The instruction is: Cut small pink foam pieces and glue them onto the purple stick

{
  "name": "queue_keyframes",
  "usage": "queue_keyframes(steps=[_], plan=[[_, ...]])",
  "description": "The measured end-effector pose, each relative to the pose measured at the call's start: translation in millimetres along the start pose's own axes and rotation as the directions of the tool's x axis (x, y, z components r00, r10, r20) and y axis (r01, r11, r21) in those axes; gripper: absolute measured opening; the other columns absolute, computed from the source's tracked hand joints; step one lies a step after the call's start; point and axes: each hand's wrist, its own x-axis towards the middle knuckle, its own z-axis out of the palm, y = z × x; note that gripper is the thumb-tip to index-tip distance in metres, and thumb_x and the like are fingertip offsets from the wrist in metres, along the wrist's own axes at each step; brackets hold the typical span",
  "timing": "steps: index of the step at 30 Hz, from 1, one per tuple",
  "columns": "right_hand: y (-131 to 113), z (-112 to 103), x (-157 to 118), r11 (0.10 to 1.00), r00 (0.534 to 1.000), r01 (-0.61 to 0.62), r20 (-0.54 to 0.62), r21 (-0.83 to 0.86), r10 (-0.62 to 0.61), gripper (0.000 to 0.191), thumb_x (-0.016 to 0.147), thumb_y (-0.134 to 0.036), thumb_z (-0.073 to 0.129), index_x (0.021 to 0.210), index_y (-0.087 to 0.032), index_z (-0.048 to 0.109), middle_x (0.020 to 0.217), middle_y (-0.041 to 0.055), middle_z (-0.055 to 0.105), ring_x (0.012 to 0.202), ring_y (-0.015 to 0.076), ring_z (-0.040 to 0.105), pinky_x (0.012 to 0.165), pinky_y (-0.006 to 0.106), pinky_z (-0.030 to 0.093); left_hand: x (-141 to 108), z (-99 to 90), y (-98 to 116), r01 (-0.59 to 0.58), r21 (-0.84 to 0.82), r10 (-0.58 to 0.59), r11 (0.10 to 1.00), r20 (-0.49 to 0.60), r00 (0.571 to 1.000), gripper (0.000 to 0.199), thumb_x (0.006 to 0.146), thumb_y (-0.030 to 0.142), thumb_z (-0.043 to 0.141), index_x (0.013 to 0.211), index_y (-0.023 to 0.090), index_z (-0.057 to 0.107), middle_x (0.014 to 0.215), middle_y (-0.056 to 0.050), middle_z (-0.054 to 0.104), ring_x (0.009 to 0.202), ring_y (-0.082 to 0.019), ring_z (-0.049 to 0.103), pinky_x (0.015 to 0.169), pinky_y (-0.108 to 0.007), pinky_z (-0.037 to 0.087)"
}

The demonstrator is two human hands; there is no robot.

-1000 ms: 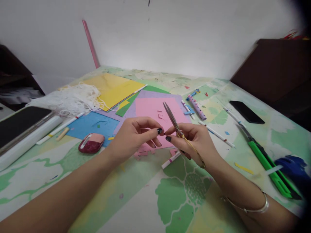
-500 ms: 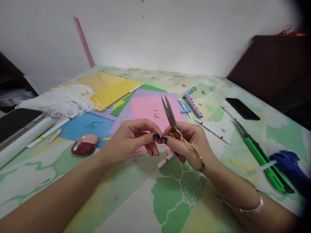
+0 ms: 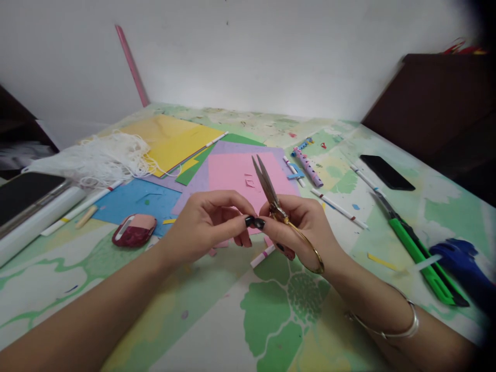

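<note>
My right hand (image 3: 296,227) is closed around gold-handled scissors (image 3: 266,183), whose blades point up and away from me. One handle loop hangs below the thumb. The fingertips of my left hand (image 3: 211,219) are pinched together and meet my right thumb tip. Whatever small piece sits between them is hidden by the fingers. Beyond the hands lies a pink sheet (image 3: 228,170) with small pink cut pieces (image 3: 250,181) on it. A white stick with a purple band (image 3: 263,256) lies just under my right hand.
Yellow (image 3: 182,142) and blue sheets (image 3: 127,204), plus tangled white string (image 3: 112,157), lie left. An earbud case (image 3: 135,230) sits near my left forearm. On the right are a green box cutter (image 3: 422,263), a blue tape dispenser (image 3: 461,263) and a black phone (image 3: 387,172).
The scissors have tilted slightly, their tips shifting a little left. Both hands stay pinched together in nearly the same place.
</note>
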Motion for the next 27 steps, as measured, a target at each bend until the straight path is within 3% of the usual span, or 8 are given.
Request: queue_keyframes(steps=[10,17,27], plan=[[4.1,-4.1,-0.1,1.0,1.0,-0.005,-0.015,0.006,0.005,0.012,0.079,-0.026,0.063,0.073,-0.016,0.06,0.042,-0.0089,0.045,0.03,0.0027,0.034,0.03,0.015,0.029,1.9,3.6,1.3,0.099,0.032,-0.098,0.995,-0.037,0.995,0.005,0.077,0.018,0.062,0.076,0.017,0.066,0.06,0.0,0.067,0.055,-0.011,0.064,0.054,-0.021,0.051],[4.5,-3.5,0.5,0.996,0.998,-0.061,-0.019,-0.058,0.06,0.005,0.071,-0.014,0.061,0.075,-0.017,0.06,0.042,-0.0098,0.046,0.03,0.0029,0.037,0.029,0.013,0.028,2.7,4.2,1.5,0.19,0.057,-0.187,0.98,-0.047,0.981,0.01,0.078,0.025,0.064,0.075,0.015,0.065,0.06,-0.001,0.067,0.056,-0.011,0.062,0.051,-0.019,0.048],[1.9,1.4,3.0,0.991,0.992,-0.123,-0.045,-0.054,0.121,0.006,0.064,-0.012,0.055,0.067,-0.016,0.056,0.041,-0.01,0.047,0.029,0.0032,0.038,0.028,0.013,0.028,2.9,5.4,0.8,0.145,0.009,-0.145,0.989,0.01,0.989,0.005,0.077,0.017,0.062,0.075,0.013,0.065,0.058,0.0,0.066,0.054,-0.01,0.062,0.05,-0.017,0.05]])
